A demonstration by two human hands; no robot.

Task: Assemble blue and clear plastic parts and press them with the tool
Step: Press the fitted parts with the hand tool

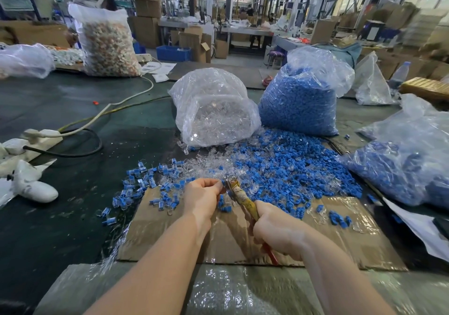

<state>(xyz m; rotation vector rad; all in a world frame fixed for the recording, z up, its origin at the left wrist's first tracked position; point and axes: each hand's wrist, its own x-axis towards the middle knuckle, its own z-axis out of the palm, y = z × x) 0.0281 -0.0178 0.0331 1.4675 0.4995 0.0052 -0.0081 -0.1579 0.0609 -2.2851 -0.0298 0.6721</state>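
Observation:
My left hand point(202, 196) pinches a small blue and clear part point(223, 183) at its fingertips. My right hand point(277, 232) grips the handles of yellow-taped pliers point(244, 199), whose jaws meet that part. Behind them lies a heap of loose blue parts point(291, 168) mixed with clear parts point(213, 166). To the left, joined blue and clear pieces point(136, 188) are scattered over the table and the cardboard sheet point(340, 237) under my hands.
A bag of clear parts point(213, 110) and a bag of blue parts point(301, 100) stand behind the heap. Another bag of blue parts point(413, 164) lies at the right. A power strip point(29, 142) with cables and a white glove point(34, 185) lie left.

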